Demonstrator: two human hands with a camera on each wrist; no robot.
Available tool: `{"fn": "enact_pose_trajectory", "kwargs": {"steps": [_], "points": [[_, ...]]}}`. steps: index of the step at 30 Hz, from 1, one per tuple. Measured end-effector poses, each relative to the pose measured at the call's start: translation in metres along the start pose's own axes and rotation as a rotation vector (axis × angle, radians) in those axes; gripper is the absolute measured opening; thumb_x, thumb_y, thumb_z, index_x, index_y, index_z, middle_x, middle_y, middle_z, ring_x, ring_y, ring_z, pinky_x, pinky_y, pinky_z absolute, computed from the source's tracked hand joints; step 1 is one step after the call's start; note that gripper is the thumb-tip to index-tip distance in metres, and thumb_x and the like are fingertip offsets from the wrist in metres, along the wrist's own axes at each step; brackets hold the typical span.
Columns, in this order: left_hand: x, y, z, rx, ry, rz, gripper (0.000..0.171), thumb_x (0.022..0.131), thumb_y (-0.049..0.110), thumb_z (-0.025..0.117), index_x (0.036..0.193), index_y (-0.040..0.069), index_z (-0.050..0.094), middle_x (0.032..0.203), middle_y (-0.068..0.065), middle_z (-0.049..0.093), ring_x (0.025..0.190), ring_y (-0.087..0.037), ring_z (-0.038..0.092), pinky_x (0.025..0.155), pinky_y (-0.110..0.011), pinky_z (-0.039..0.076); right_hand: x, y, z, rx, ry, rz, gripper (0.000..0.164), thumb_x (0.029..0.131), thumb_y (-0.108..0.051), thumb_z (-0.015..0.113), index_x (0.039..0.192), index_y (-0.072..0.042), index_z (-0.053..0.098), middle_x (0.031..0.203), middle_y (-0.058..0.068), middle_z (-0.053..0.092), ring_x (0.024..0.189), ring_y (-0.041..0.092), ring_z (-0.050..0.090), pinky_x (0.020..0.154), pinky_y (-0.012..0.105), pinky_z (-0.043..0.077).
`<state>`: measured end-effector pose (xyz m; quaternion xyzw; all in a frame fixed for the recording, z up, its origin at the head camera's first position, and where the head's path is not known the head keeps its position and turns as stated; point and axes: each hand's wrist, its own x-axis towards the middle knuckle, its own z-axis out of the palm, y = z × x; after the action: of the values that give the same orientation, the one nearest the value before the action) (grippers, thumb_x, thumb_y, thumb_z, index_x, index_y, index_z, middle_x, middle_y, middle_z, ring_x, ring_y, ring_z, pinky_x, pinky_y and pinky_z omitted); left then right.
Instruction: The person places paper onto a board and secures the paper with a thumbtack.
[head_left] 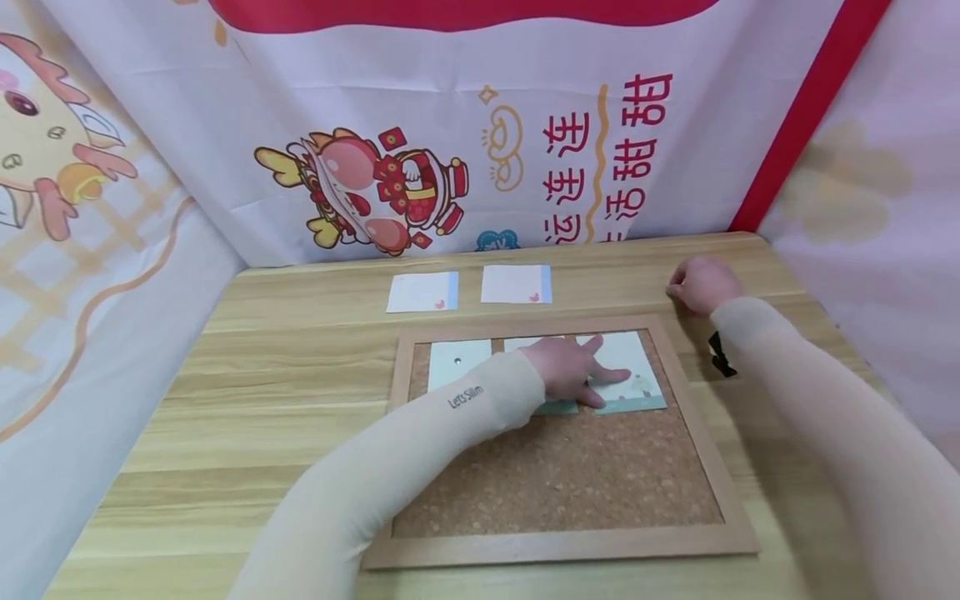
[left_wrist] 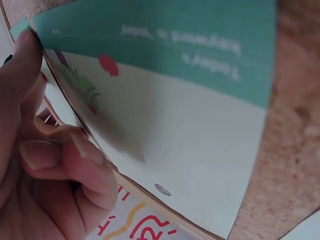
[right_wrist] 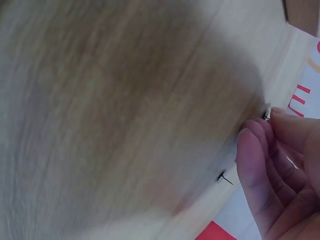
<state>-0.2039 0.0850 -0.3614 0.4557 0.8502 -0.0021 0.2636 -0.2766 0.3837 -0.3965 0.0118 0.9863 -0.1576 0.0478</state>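
My left hand (head_left: 566, 367) rests with fingers spread on the right-hand card (head_left: 626, 367) at the top of a wood-framed corkboard (head_left: 555, 475). Its wrist and palm cover much of the middle card (left_wrist: 190, 120), which has a green band and a silver thumbtack (left_wrist: 162, 190) near one edge. The left card (head_left: 457, 358) also carries a tack. Right of the board, my right hand (head_left: 705, 285) is low over the table, pinching a small thumbtack (right_wrist: 266, 115) between thumb and fingertip. A second thumbtack (right_wrist: 223, 177) lies close by with its pin showing.
Two white cards with blue edges, one on the left (head_left: 422, 292) and one on the right (head_left: 516, 284), lie behind the board. A printed cloth (head_left: 420, 92) hangs along the table's back edge. The wooden table (head_left: 285, 375) extends left of the board.
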Motion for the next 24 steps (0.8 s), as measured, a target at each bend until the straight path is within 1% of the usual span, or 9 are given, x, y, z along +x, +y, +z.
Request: {"fn": "enact_pose_trajectory", "kwargs": {"steps": [2, 5, 9, 13, 15, 17, 20, 22, 24], "points": [[0.001, 0.001, 0.001, 0.014, 0.004, 0.012, 0.060, 0.095, 0.051, 0.055, 0.149, 0.052, 0.029, 0.165, -0.005, 0.009, 0.141, -0.028, 0.035, 0.100, -0.033, 0.040, -0.002, 0.000, 0.000, -0.010, 0.015, 0.005, 0.018, 0.095, -0.014, 0.064, 0.097, 0.003, 0.070, 0.079, 0.012, 0.064, 0.079, 0.032, 0.056, 0.077, 0.049, 0.044], [0.001, 0.001, 0.002, 0.030, 0.012, 0.026, 0.061, 0.095, 0.051, 0.055, 0.149, 0.051, 0.028, 0.165, -0.006, 0.009, 0.141, -0.027, 0.036, 0.097, -0.031, 0.041, -0.005, 0.000, 0.001, -0.024, 0.030, 0.019, 0.016, 0.096, -0.012, 0.063, 0.095, 0.002, 0.070, 0.081, 0.013, 0.064, 0.080, 0.032, 0.056, 0.076, 0.049, 0.045], [0.002, 0.002, 0.002, 0.036, 0.015, 0.029, 0.061, 0.095, 0.051, 0.056, 0.149, 0.052, 0.028, 0.165, -0.005, 0.010, 0.139, -0.026, 0.038, 0.093, -0.029, 0.042, -0.008, -0.002, -0.001, -0.038, 0.043, 0.019, 0.017, 0.096, -0.012, 0.063, 0.094, 0.003, 0.070, 0.081, 0.014, 0.065, 0.080, 0.032, 0.056, 0.076, 0.049, 0.045], [0.001, 0.003, 0.002, 0.048, 0.013, 0.026, 0.061, 0.095, 0.050, 0.057, 0.149, 0.052, 0.029, 0.165, -0.005, 0.010, 0.137, -0.026, 0.041, 0.091, -0.029, 0.042, -0.013, -0.007, -0.006, -0.013, 0.069, -0.021, 0.017, 0.093, -0.010, 0.060, 0.089, 0.003, 0.069, 0.081, 0.015, 0.065, 0.079, 0.033, 0.056, 0.075, 0.049, 0.046], [-0.001, 0.002, 0.002, 0.033, 0.005, 0.022, 0.061, 0.095, 0.049, 0.057, 0.149, 0.052, 0.028, 0.165, -0.005, 0.009, 0.129, -0.026, 0.048, 0.085, -0.027, 0.044, -0.016, -0.010, -0.011, 0.007, 0.108, -0.067, 0.015, 0.088, -0.008, 0.059, 0.083, 0.002, 0.068, 0.076, 0.012, 0.064, 0.075, 0.032, 0.056, 0.072, 0.047, 0.046], [-0.001, 0.001, 0.002, 0.007, -0.001, 0.019, 0.062, 0.095, 0.048, 0.057, 0.149, 0.053, 0.028, 0.166, -0.003, 0.006, 0.114, -0.023, 0.055, 0.076, -0.025, 0.045, -0.021, -0.015, -0.018, 0.030, 0.134, -0.097, 0.014, 0.085, -0.007, 0.058, 0.079, 0.001, 0.068, 0.072, 0.011, 0.062, 0.073, 0.030, 0.055, 0.069, 0.044, 0.045], [-0.001, -0.001, 0.004, -0.016, 0.000, 0.028, 0.063, 0.095, 0.046, 0.057, 0.150, 0.051, 0.028, 0.166, -0.004, 0.005, 0.092, -0.018, 0.057, 0.065, -0.024, 0.043, -0.033, -0.027, -0.029, 0.090, 0.135, -0.104, 0.014, 0.087, -0.009, 0.061, 0.080, 0.000, 0.069, 0.069, 0.008, 0.061, 0.071, 0.028, 0.054, 0.065, 0.040, 0.043], [-0.001, -0.001, 0.004, -0.016, 0.003, 0.035, 0.063, 0.095, 0.046, 0.057, 0.151, 0.050, 0.028, 0.166, -0.005, 0.005, 0.086, -0.017, 0.058, 0.065, -0.024, 0.043, -0.042, -0.037, -0.036, 0.128, 0.112, -0.088, 0.015, 0.091, -0.012, 0.063, 0.085, -0.001, 0.071, 0.071, 0.008, 0.063, 0.071, 0.027, 0.055, 0.065, 0.038, 0.044], [-0.002, -0.001, 0.004, -0.010, 0.004, 0.037, 0.063, 0.096, 0.046, 0.057, 0.152, 0.049, 0.027, 0.165, -0.007, 0.005, 0.086, -0.017, 0.059, 0.065, -0.023, 0.043, -0.051, -0.044, -0.039, 0.159, 0.102, -0.091, 0.016, 0.093, -0.016, 0.066, 0.088, -0.002, 0.072, 0.072, 0.007, 0.064, 0.071, 0.025, 0.056, 0.065, 0.038, 0.045]]}}
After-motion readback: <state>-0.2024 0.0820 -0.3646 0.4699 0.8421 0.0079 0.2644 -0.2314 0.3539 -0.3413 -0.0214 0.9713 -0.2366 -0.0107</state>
